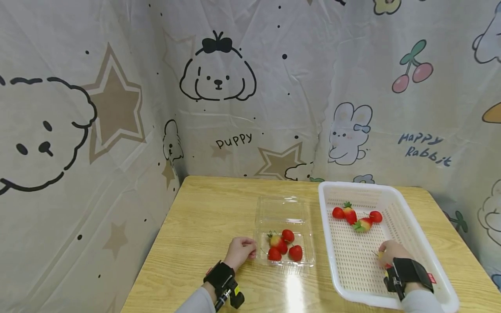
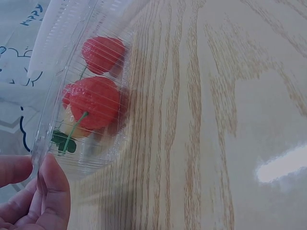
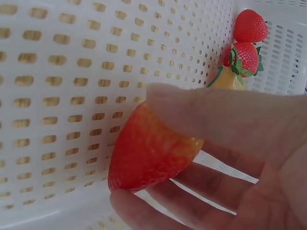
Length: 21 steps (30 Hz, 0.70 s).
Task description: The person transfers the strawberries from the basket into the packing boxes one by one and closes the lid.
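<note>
My left hand [image 1: 242, 253] pinches the left rim of a clear plastic clamshell box [image 1: 312, 256] between thumb and fingers. Several red fruits lie in the box, among them a strawberry with a yellowish top [image 1: 275, 240] and a round red fruit [image 1: 295, 253] with a thin stem. Inside the white basket [image 1: 332, 265], my right hand [image 1: 395, 251] grips a red and yellow strawberry [image 3: 151, 148] between thumb and fingers, low over the perforated floor. Farther back in the basket are two strawberries [image 1: 363, 224] with green leaves and two round red fruits [image 1: 375, 216].
A light wooden table [image 1: 211, 204] carries both containers, the basket to the right of the box. The box's lid [image 1: 282, 208] stands open toward the back. A printed cloth [image 1: 250, 108] hangs behind the table and along its left side.
</note>
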Available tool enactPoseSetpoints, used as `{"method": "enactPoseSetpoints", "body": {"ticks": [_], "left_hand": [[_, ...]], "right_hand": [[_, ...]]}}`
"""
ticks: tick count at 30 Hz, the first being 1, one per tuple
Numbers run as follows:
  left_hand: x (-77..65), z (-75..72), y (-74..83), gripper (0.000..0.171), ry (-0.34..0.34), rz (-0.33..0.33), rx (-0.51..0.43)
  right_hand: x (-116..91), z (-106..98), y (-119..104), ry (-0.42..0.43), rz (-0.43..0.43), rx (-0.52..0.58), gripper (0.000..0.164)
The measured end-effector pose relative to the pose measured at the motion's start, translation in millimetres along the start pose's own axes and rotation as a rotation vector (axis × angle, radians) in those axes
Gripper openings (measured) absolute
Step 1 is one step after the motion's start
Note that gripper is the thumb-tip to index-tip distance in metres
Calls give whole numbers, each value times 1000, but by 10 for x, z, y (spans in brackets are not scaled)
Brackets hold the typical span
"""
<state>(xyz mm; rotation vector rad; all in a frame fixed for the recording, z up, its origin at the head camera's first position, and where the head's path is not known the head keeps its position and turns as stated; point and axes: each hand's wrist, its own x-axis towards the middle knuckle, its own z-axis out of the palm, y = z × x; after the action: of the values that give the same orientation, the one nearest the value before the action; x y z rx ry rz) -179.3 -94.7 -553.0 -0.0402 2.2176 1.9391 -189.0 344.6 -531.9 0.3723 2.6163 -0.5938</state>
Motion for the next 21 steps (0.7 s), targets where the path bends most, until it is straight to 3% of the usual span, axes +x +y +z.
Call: {"method": "enactPoseSetpoints", "body": {"ticks": [7, 13, 21], "left_hand": [[-11, 1, -6, 18, -3, 0, -13], [13, 1, -18, 18, 1, -11, 3], [-79, -5, 150, 19, -12, -7, 10]], "right_hand": [[-25, -22, 0, 18, -28, 20, 32], [-135, -252, -159, 175, -223, 49, 33], [-363, -622, -691, 339, -442, 77, 39]]}}
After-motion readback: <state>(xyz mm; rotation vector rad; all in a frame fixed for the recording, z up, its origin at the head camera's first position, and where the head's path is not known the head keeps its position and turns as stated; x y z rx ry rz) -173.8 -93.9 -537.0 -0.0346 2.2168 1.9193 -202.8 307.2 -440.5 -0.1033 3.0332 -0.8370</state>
